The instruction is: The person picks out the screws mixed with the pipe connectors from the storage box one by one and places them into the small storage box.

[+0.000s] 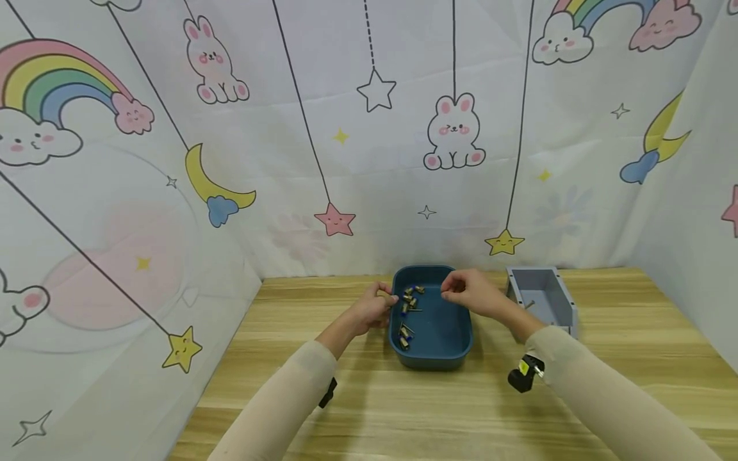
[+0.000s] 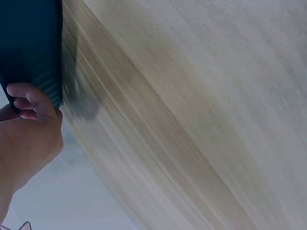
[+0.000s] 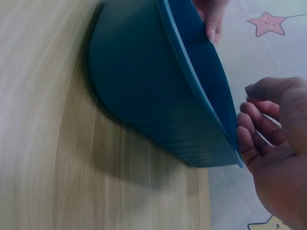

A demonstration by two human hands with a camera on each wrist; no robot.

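Observation:
A dark blue plastic bin (image 1: 441, 320) stands on the table, with several small brass-coloured fittings (image 1: 405, 308), some showing blue parts, and thin screws (image 1: 409, 328) along its left side. My left hand (image 1: 373, 305) grips the bin's left rim, thumb over the edge; in the left wrist view the hand (image 2: 31, 124) is at the bin's corner. Over the far right part of the bin is my right hand (image 1: 474, 293). In the right wrist view its fingers (image 3: 261, 124) are loosely bent beside the rim, and nothing shows between them.
To the right of the bin stands a grey open box (image 1: 539, 294) with a screw (image 1: 529, 304) in it. The wooden table (image 1: 403, 410) ends at a white printed curtain (image 1: 380, 166) behind. Each wrist carries a black camera mount (image 1: 521, 378).

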